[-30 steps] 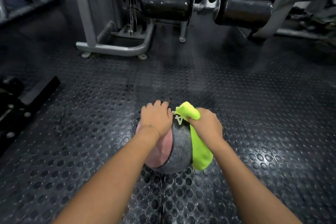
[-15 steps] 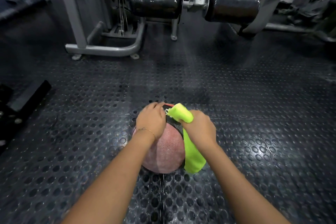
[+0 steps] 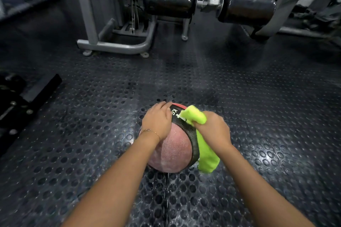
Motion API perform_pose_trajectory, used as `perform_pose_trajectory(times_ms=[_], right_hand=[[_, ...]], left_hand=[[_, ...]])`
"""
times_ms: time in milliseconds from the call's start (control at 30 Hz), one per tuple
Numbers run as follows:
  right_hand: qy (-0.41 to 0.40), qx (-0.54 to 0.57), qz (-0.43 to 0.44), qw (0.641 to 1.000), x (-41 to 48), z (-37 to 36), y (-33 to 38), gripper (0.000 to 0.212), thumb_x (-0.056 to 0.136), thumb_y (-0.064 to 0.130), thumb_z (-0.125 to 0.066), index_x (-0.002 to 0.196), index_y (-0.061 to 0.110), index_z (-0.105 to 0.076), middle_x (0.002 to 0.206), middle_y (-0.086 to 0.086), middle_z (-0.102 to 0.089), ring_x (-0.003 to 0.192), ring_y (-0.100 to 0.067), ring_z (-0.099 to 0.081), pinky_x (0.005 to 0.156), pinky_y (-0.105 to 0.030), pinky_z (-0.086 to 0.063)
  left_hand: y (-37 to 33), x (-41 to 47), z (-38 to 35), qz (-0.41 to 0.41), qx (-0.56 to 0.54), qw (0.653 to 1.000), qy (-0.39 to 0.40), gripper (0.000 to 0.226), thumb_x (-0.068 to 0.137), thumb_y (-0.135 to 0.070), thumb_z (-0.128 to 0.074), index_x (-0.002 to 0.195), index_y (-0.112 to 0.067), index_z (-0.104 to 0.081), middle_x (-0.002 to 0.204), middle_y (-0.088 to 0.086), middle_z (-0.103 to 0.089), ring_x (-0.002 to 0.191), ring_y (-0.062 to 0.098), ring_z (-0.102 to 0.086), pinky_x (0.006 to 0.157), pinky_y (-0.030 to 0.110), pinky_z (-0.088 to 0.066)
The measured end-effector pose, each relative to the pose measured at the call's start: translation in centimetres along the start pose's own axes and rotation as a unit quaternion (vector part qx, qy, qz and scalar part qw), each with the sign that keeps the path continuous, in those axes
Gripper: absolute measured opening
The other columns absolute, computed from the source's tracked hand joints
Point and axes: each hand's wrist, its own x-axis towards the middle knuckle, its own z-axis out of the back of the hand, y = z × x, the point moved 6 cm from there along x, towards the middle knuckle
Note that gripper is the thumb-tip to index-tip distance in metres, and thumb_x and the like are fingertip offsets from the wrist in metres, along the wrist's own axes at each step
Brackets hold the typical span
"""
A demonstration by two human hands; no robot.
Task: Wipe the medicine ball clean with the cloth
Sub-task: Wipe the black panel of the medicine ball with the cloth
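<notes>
Rubber flooring, near: dark studded mat point(image 3: 92, 134) lay under the whole work area, with glare and pale streaks closest to the person.
Medicine ball point(image 3: 175, 149): it sat on the mat directly in front of the person, between the two forearms. A pink grainy panel faced up, and a black band with white lettering crossed its far right side.
Left hand point(image 3: 156, 120): it lay palm-down on the ball's upper left, fingers spread over the curve and closed round nothing. A thin bracelet point(image 3: 150, 131) sat at the wrist.
Right hand point(image 3: 212, 131): it was clenched round a bunch of the cloth and pressed it onto the black band.
Cloth point(image 3: 207, 155): yellow-green. The bunched end met the ball beside the lettering and the tail hung down the ball's right side. Contact with the mat could not be determined.
Handling, assessed: the ball was judged heavy and firm, its grainy shell giving good grip. Being round, it would likely roll under a sideways wipe. The best hold was a flat palm on top, opposite the wiped side, or two palms on opposite sides to turn it. The cloth was judged soft and limp.
Stage, assessed: wiping of the upper right was in hand. The underside could not be reached without turning the ball.
Black bracket point(image 3: 42, 86): lay on the mat at left, well apart.
Grey machine frame point(image 3: 114, 44): stood beyond the ball.
Padded rollers point(image 3: 168, 0): two, black, mounted farthest back.
</notes>
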Motion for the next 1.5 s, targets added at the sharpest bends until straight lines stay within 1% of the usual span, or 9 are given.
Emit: perform_pose_trajectory(times_ms=[200, 367, 500, 633, 800, 967, 1200, 1300, 1500], right_hand=[[0.004, -0.02, 0.05, 0.999, -1.7, -1.1, 1.2, 0.018, 0.08, 0.036, -0.057, 0.086, 0.02, -0.064, 0.091, -0.004, -0.066, 0.088, -0.03, -0.06, 0.07, -0.036, -0.048], [-0.027, 0.011, -0.023, 0.999, 0.0, -0.2, -0.1, 0.019, 0.081, 0.034, -0.057, 0.083, 0.015, -0.063, 0.09, -0.009, -0.067, 0.089, -0.035, -0.06, 0.065, -0.034, -0.043], [0.0, -0.012, 0.047, 0.999, -1.3, -1.2, 1.8, 0.018, 0.08, 0.035, -0.057, 0.084, 0.019, -0.064, 0.091, -0.004, -0.066, 0.088, -0.03, -0.06, 0.067, -0.034, -0.043], [-0.027, 0.007, -0.014, 1.0, 0.7, -0.1, 1.2, 0.017, 0.08, 0.033, -0.057, 0.083, 0.018, -0.063, 0.09, -0.008, -0.068, 0.088, -0.034, -0.061, 0.067, -0.034, -0.045], [0.023, -0.008, 0.069, 0.997, -2.5, -1.2, 2.3, 0.022, 0.082, 0.043, -0.056, 0.087, 0.023, -0.062, 0.094, -0.002, -0.067, 0.091, -0.028, -0.061, 0.071, -0.033, -0.045], [-0.015, 0.026, -0.04, 0.999, -0.3, 0.4, -0.8, 0.024, 0.085, 0.04, -0.054, 0.086, 0.017, -0.061, 0.094, -0.009, -0.068, 0.093, -0.034, -0.061, 0.067, -0.033, -0.042], [0.023, 0.022, 0.018, 0.999, -1.6, 0.0, 0.1, 0.019, 0.082, 0.036, -0.057, 0.087, 0.018, -0.062, 0.095, -0.005, -0.066, 0.094, -0.031, -0.059, 0.069, -0.034, -0.042], [-0.003, 0.063, -0.039, 0.997, -0.8, 0.3, -1.2, 0.02, 0.083, 0.035, -0.058, 0.084, 0.016, -0.062, 0.09, -0.008, -0.067, 0.092, -0.034, -0.06, 0.065, -0.033, -0.04], [0.033, 0.047, 0.007, 0.998, -2.7, -0.9, -0.1, 0.023, 0.082, 0.04, -0.059, 0.096, 0.022, -0.064, 0.103, -0.003, -0.065, 0.1, -0.028, -0.058, 0.076, -0.033, -0.043]], left_hand=[[0.2, 0.3, 0.0, 0.014, 0.0, 1.0, -0.004, 0.044, 0.101, -0.024, -0.023, 0.14, -0.023, -0.042, 0.148, 0.0, -0.039, 0.137, 0.015, -0.032, 0.114, 0.027, -0.022], [-0.5, 0.3, -0.2, 0.01, 0.01, 1.0, -0.012, 0.044, 0.101, -0.025, -0.023, 0.14, -0.021, -0.042, 0.148, 0.002, -0.039, 0.138, 0.017, -0.032, 0.115, 0.029, -0.022], [0.0, 0.4, 0.0, 0.012, 0.011, 1.0, 0.005, 0.044, 0.101, -0.023, -0.022, 0.142, -0.02, -0.04, 0.149, 0.003, -0.037, 0.138, 0.016, -0.031, 0.115, 0.028, -0.021], [-0.3, 0.2, -0.1, 0.006, 0.007, 1.0, -0.01, 0.043, 0.102, -0.024, -0.024, 0.14, -0.02, -0.041, 0.149, 0.003, -0.038, 0.138, 0.017, -0.031, 0.115, 0.028, -0.019], [0.1, 0.6, -0.4, 0.005, 0.009, 1.0, 0.009, 0.043, 0.101, -0.02, -0.025, 0.142, -0.019, -0.039, 0.15, 0.004, -0.036, 0.139, 0.017, -0.029, 0.116, 0.028, -0.019], [0.1, 0.4, -0.2, -0.019, -0.031, 0.999, -0.004, 0.043, 0.102, -0.019, -0.023, 0.139, -0.017, -0.044, 0.147, 0.002, -0.041, 0.138, 0.014, -0.03, 0.116, 0.025, -0.014], [-0.2, 1.1, -0.4, 0.061, -0.024, 0.998, -0.01, 0.042, 0.096, -0.02, -0.032, 0.134, -0.024, -0.049, 0.144, 0.003, -0.045, 0.134, 0.022, -0.037, 0.114, 0.042, -0.023], [-0.7, 0.7, -0.3, 0.064, -0.032, 0.996, -0.047, 0.041, 0.095, -0.019, -0.033, 0.13, -0.025, -0.054, 0.141, -0.001, -0.048, 0.133, 0.019, -0.038, 0.115, 0.041, -0.02], [-0.1, 1.3, 0.3, 0.068, -0.056, 0.995, -0.05, 0.036, 0.097, -0.027, -0.036, 0.125, -0.023, -0.059, 0.133, 0.0, -0.056, 0.124, 0.021, -0.048, 0.107, 0.034, -0.033]])
